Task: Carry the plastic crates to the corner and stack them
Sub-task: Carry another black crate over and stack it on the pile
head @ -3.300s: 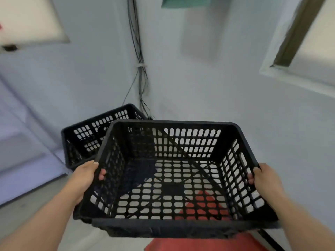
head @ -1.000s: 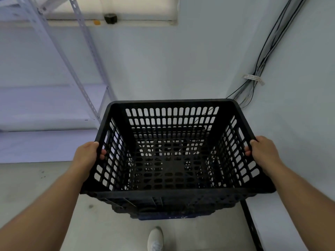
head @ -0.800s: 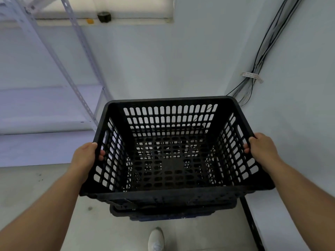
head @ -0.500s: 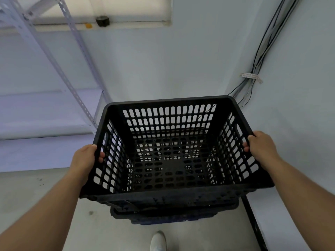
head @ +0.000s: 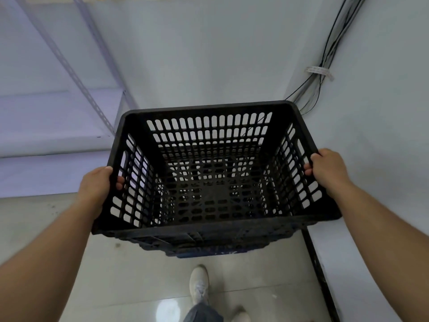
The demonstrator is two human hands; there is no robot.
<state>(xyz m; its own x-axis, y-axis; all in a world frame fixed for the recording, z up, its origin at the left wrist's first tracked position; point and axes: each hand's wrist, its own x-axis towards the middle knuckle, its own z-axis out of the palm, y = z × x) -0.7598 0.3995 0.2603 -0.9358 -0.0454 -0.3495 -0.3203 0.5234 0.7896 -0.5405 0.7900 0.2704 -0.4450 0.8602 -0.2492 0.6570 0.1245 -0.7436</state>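
Observation:
I hold a black slotted plastic crate [head: 209, 225] level in front of me, directly over the corner of the room. My left hand [head: 97, 184] grips its left rim, fingers curled through the wall slots. My right hand [head: 327, 170] grips the right rim the same way. Under it sits a second black crate [head: 209, 248] on the floor; only its near edge shows below the held one. The two look nested or very close, but I cannot tell if they touch.
Pale walls meet in the corner behind the crates, with a bundle of black cables [head: 325, 56] running down it. A metal shelf rack [head: 76, 73] stands at the left. My white shoe [head: 198, 284] is on the tiled floor [head: 130, 287] just behind the crates.
The crate has come down over the lower crate, hiding more of it. My view has tilted further down and both hands keep their grip.

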